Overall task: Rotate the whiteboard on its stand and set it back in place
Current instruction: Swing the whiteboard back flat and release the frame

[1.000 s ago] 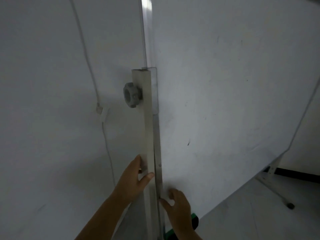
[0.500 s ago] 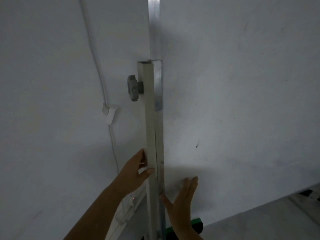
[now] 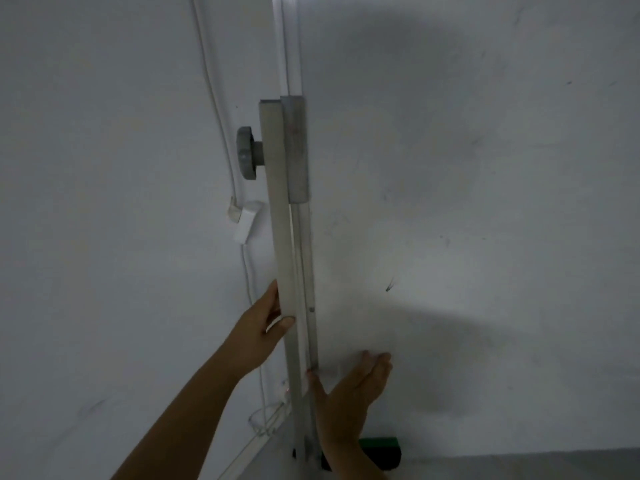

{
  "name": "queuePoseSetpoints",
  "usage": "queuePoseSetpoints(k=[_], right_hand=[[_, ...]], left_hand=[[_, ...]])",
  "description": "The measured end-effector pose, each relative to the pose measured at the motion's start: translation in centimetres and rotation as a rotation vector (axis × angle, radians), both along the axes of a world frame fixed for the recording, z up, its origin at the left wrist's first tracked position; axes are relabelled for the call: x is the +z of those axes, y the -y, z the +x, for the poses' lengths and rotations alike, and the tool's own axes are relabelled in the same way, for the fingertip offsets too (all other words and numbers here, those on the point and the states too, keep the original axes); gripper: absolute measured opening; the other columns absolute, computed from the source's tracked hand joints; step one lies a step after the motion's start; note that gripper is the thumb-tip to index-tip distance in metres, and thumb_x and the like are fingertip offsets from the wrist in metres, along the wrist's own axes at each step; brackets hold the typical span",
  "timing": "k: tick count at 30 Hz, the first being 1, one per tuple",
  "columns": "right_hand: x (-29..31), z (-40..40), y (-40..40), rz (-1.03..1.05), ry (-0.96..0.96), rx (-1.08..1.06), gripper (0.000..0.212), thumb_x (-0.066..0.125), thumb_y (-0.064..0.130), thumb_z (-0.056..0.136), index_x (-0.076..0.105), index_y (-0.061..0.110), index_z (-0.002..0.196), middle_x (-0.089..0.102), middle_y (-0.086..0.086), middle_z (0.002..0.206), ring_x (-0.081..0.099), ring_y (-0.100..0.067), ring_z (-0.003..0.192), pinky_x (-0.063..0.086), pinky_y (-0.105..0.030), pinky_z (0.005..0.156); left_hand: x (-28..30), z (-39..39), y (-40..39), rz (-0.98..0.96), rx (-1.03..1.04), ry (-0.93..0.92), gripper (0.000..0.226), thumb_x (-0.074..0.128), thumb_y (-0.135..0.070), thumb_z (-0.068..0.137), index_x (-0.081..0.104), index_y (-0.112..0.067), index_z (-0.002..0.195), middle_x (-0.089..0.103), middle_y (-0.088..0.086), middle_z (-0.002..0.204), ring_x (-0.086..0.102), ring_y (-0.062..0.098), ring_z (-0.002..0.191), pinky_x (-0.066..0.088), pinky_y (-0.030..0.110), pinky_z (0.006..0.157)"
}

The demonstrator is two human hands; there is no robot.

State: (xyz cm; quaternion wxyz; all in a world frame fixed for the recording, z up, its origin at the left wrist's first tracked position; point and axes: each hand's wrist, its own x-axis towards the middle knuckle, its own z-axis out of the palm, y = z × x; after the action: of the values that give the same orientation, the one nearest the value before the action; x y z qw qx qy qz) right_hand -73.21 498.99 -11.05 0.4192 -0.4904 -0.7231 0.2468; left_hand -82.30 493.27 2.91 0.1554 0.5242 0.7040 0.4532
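Note:
The whiteboard [image 3: 467, 202] fills the right side of the view, its face nearly upright and its lower edge almost level. A grey metal stand post [image 3: 278, 209] runs down the middle, with a round grey locking knob [image 3: 247, 153] on its left side. My left hand [image 3: 258, 332] grips the post, thumb across its front. My right hand [image 3: 349, 393] lies flat with fingers spread on the board's lower left corner, thumb at the frame edge.
A white wall [image 3: 104, 202] stands close behind at the left, with a white cable and a small white box [image 3: 246, 221] on it. A green and black object [image 3: 379, 452] sits below the board's lower edge. Cables run along the floor at the wall.
The board has swung from tilted to nearly upright, its lower edge dropping level. My right hand has gone from curled on the frame edge to flat on the board face. My left hand has stayed on the post.

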Motion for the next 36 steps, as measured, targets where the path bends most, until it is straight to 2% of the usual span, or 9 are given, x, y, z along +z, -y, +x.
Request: queuePoseSetpoints(k=[3, 7, 12, 14, 17, 22, 26, 31, 36], right_hand=[[-0.4, 0.6, 0.0, 0.055, 0.047, 0.014, 0.086, 0.035, 0.068, 0.076, 0.031, -0.005, 0.122, 0.023, -0.024, 0.129, 0.023, -0.042, 0.116, 0.028, -0.049, 0.086], [-1.6, 3.0, 0.1, 0.157, 0.128, 0.075, 0.095, 0.087, 0.033, 0.050, 0.034, 0.002, 0.122, 0.023, -0.017, 0.130, 0.024, -0.037, 0.115, 0.029, -0.048, 0.087], [-1.3, 5.0, 0.2, 0.185, 0.155, 0.142, 0.094, 0.089, 0.021, 0.047, 0.035, 0.009, 0.123, 0.025, -0.012, 0.130, 0.027, -0.032, 0.113, 0.043, -0.051, 0.083], [-0.7, 5.8, 0.1, 0.201, 0.156, 0.158, 0.085, 0.084, 0.026, 0.055, 0.036, 0.010, 0.123, 0.025, -0.009, 0.131, 0.027, -0.029, 0.114, 0.046, -0.052, 0.081], [0.0, 7.2, 0.1, 0.171, 0.204, 0.175, 0.062, 0.045, 0.048, 0.078, 0.036, 0.008, 0.125, 0.038, -0.013, 0.135, 0.030, -0.022, 0.115, 0.037, -0.039, 0.087], [1.0, 10.6, 0.1, 0.047, 0.228, 0.159, 0.087, 0.005, 0.066, 0.084, 0.041, -0.002, 0.125, 0.052, -0.026, 0.126, 0.034, -0.031, 0.122, 0.033, -0.044, 0.090], [0.6, 13.3, 0.7, -0.048, 0.178, 0.194, 0.113, -0.005, 0.084, 0.063, 0.027, 0.002, 0.134, 0.029, -0.020, 0.144, 0.025, -0.034, 0.134, 0.014, -0.033, 0.103], [-0.2, 15.7, 0.0, -0.105, 0.223, 0.211, 0.120, -0.009, 0.087, 0.055, 0.024, 0.004, 0.135, 0.025, -0.019, 0.146, 0.020, -0.033, 0.135, 0.011, -0.029, 0.103], [-0.5, 16.1, -2.2, -0.222, 0.215, 0.294, 0.110, 0.012, 0.085, 0.061, 0.023, 0.005, 0.136, 0.020, -0.017, 0.148, 0.019, -0.029, 0.136, 0.016, -0.029, 0.107]], left_hand=[[-0.6, 0.5, 0.1, 0.050, 0.031, -0.011, 0.052, 0.041, 0.003, 0.086, 0.022, -0.036, 0.116, 0.040, -0.026, 0.109, 0.040, -0.034, 0.091, 0.033, -0.010, 0.075], [-1.7, 1.4, 0.7, 0.121, 0.036, 0.000, 0.047, 0.039, -0.006, 0.088, 0.018, -0.019, 0.128, 0.034, -0.021, 0.120, 0.035, -0.033, 0.100, 0.030, -0.010, 0.082], [-1.5, 3.6, 1.2, 0.236, 0.080, 0.076, 0.047, 0.041, -0.044, 0.080, 0.025, -0.025, 0.120, 0.041, -0.025, 0.105, 0.042, -0.032, 0.091, 0.035, -0.010, 0.072], [-1.5, 3.8, 1.2, 0.228, 0.124, 0.073, 0.038, 0.043, -0.017, 0.087, 0.030, -0.020, 0.123, 0.042, -0.025, 0.096, 0.051, -0.023, 0.083, 0.040, -0.005, 0.073], [-1.8, 4.3, 1.8, 0.183, 0.143, 0.081, 0.047, 0.042, 0.001, 0.086, 0.028, -0.031, 0.117, 0.045, -0.018, 0.105, 0.049, -0.002, 0.098, 0.039, 0.021, 0.094], [-4.2, 5.2, 3.4, 0.067, 0.133, 0.098, 0.059, 0.046, -0.001, 0.085, 0.016, -0.013, 0.135, 0.029, 0.013, 0.144, 0.030, 0.026, 0.131, 0.026, 0.050, 0.112], [-5.5, 7.0, 4.2, 0.021, 0.154, 0.061, 0.064, 0.045, 0.000, 0.085, 0.006, -0.007, 0.135, 0.012, 0.014, 0.149, 0.014, 0.023, 0.137, 0.012, 0.039, 0.116], [-7.0, 8.4, 3.8, 0.001, 0.211, -0.030, 0.073, 0.052, -0.002, 0.083, 0.001, -0.006, 0.135, 0.003, 0.015, 0.150, 0.002, 0.014, 0.134, 0.003, 0.026, 0.108], [-8.4, 10.8, 2.8, -0.076, 0.359, -0.018, 0.066, 0.054, -0.003, 0.081, 0.014, -0.003, 0.133, 0.024, 0.023, 0.143, 0.022, 0.034, 0.132, 0.016, 0.033, 0.107]])
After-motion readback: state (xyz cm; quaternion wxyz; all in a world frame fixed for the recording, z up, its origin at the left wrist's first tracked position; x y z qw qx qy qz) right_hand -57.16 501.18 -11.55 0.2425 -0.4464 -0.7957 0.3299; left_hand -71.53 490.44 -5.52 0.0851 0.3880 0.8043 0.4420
